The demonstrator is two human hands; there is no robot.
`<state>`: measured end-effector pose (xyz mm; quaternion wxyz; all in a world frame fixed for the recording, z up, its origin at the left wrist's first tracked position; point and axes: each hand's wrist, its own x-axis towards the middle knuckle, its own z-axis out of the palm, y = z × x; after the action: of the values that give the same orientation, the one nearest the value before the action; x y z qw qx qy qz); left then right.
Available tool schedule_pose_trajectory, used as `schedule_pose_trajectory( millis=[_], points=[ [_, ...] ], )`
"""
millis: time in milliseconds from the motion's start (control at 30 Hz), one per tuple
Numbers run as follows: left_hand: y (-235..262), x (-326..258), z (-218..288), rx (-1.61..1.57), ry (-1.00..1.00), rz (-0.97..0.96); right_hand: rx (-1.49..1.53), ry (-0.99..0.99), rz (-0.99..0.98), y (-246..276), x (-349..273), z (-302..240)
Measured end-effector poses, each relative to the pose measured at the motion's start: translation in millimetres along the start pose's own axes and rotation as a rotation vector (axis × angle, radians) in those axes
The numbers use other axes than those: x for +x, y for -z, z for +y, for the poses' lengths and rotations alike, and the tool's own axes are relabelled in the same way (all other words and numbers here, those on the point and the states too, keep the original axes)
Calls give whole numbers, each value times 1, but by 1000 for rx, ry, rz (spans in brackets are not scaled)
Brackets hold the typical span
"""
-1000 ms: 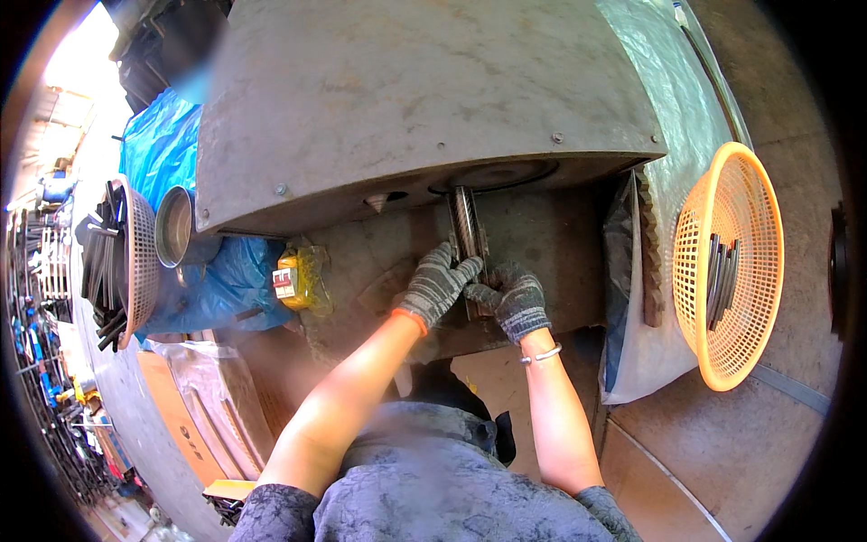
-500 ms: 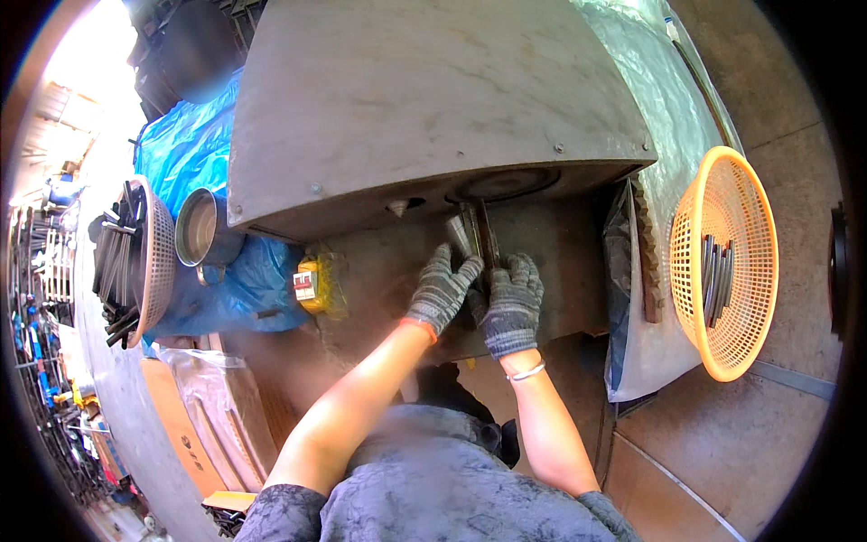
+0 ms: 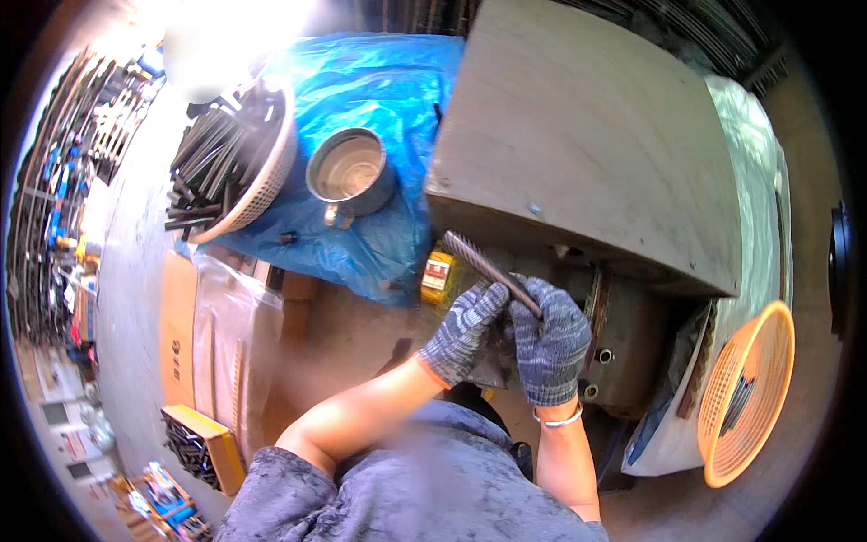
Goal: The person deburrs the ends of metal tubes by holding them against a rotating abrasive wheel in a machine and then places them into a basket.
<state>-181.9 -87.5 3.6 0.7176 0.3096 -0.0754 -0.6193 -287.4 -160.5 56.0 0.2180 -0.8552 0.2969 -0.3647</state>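
1. Ribbed dark metal bar [image 3: 488, 267] slants up to the left in front of the grey machine table [image 3: 587, 154], its lower end hidden in the gloves.
2. Right hand [image 3: 551, 339], in a grey knit glove, is closed around the bar's lower end.
3. Left hand [image 3: 465, 330], gloved alike, is curled just beside it, touching the bar from below.
4. Metal pot [image 3: 350, 173] sits on a blue tarp [image 3: 388, 81], beside a white basket [image 3: 237, 167] of dark rods.
5. Orange basket [image 3: 748, 393] lies well apart, at the right.
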Motion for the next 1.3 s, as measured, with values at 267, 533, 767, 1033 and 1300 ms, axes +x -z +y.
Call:
schedule_pose_trajectory(
  millis=[267, 533, 767, 1033, 1300],
  points=[
    [44, -29, 50, 302, 4, 151, -160, 432, -148, -86, 150, -67],
    [67, -43, 73, 426, -18, 181, -570, 572, -530, -181, 197, -94],
    [72, -39, 79, 443, 36, 163, -534, 475, -546, -174, 191, -97],
    [53, -31, 64, 522, 136, 152, 111, -153, -165, -55, 121, -43],
    [16, -7, -3, 772, 147, -103, 252, -737, 141, 64, -73, 46]
  ],
)
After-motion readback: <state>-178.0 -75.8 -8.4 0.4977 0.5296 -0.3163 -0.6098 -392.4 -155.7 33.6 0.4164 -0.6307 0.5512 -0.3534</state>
